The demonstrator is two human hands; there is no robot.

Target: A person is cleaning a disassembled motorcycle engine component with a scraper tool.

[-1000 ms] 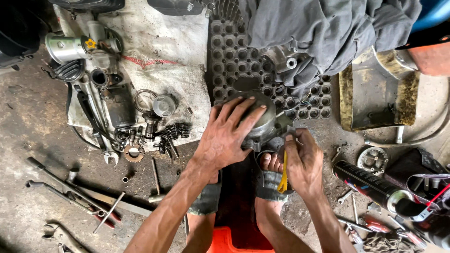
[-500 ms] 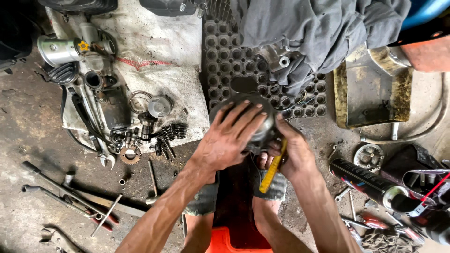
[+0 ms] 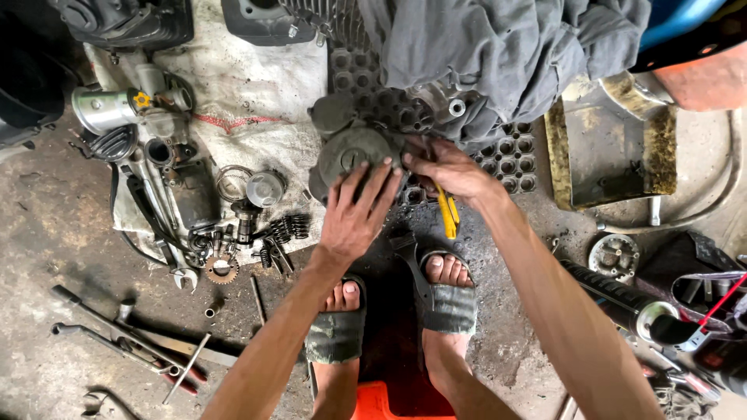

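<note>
Engine cover (image 3: 354, 152): dull grey cast metal, matt, grimy. Screwdriver (image 3: 447, 211) in right hand (image 3: 451, 171): glossy yellow plastic handle. Left hand (image 3: 354, 214) smeared w/ grease. Grey cloth (image 3: 498, 54): soft, creased, matt. Piston (image 3: 264, 188): bright smooth metal. Springs (image 3: 289, 227): dark metal. Sacking (image 3: 249, 109): woven, stained. Tray (image 3: 615, 148): oily, rusty metal. Floor (image 3: 47, 241): rough concrete, oil-dark.

Both forearms reach up from the bottom edge toward twelve o'clock. The left hand (image 3: 354, 214) lies palm down, fingers spread and pointing toward one o'clock, wrist straight. The right hand (image 3: 451, 171) sits just at its two o'clock, fingers curled and pointing toward ten o'clock, wrist bent inward. Both feet rest at six o'clock
</note>
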